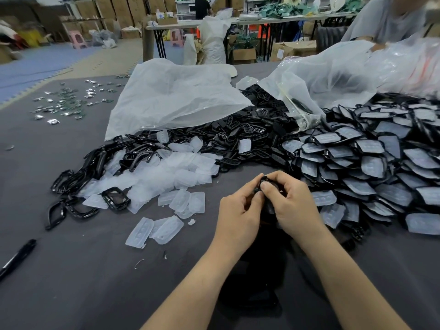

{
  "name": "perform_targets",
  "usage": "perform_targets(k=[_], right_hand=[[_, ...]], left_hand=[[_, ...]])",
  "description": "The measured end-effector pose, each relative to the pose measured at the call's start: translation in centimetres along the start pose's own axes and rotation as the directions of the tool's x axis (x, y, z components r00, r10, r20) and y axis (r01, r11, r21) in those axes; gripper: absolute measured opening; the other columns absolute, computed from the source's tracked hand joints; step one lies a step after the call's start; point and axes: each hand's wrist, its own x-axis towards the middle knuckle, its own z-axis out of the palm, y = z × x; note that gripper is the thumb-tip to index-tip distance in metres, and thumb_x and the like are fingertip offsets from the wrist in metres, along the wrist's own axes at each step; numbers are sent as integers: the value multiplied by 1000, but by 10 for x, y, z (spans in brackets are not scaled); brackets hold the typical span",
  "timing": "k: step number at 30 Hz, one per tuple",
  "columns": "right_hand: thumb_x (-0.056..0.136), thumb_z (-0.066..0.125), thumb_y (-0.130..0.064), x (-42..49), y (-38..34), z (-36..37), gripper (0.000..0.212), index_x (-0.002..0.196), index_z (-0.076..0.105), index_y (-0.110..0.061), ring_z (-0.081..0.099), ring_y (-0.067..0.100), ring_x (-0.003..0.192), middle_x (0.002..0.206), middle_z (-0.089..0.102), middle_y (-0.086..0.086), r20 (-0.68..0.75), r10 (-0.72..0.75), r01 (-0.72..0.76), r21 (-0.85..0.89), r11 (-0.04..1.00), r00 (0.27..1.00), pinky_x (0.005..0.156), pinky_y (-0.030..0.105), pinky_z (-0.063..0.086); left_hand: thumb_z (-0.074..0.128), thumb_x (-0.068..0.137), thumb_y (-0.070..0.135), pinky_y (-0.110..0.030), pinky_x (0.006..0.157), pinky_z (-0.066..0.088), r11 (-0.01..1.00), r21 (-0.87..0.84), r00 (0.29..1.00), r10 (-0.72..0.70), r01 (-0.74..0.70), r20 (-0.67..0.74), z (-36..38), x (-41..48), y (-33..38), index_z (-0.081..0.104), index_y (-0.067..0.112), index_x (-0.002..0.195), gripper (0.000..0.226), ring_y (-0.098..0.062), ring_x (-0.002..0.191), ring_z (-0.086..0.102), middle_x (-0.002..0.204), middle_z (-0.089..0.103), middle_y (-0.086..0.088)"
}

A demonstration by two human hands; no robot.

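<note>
Though half hidden, small black casing (263, 179)

Bare forearms (209, 277) and hands (239, 211) — short, plain nails.

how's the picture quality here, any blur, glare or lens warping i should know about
Head view: the wide-angle lens bows straight lines toward the frame edges; the left hand and right hand pinching the black part are fairly sharp; the person at top right is smeared by blur; the light is soft and even, with only a mild sheen on the white plastic bag.
</note>
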Motion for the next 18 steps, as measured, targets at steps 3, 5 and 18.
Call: perform_targets(k=[3,5,18], right_hand=[[92,56,-5,-2,1,5,19,78,61,-18,51,8,63,65,58,-9,-32,-24,22,-48,999,999,66,25,42],[92,55,-5,-3,1,7,17,79,61,-14,53,13,66,68,61,-3,-37,-19,18,-44,999,999,67,31,44],[71,50,-23,0,-5,-9,22,58,50,-5,42,7,50,50,46,-4,-12,-97,92,-226,970,995,49,15,31]], left_hand=[[52,94,7,-10,76,48,1000,-21,999,16,-16,-31,0,-1,2,67,17,118,30,9,83,65,86,71,23],[53,95,4,-5,70,45,1000,-26,999,7,-8,-53,1,-1,4,70,21,110,28,10,79,65,79,69,30],[55,96,12,-14,69,49,994,89,997,67,-63,-42,3,-4,3,75,25,99,24,4,75,65,80,71,19]])
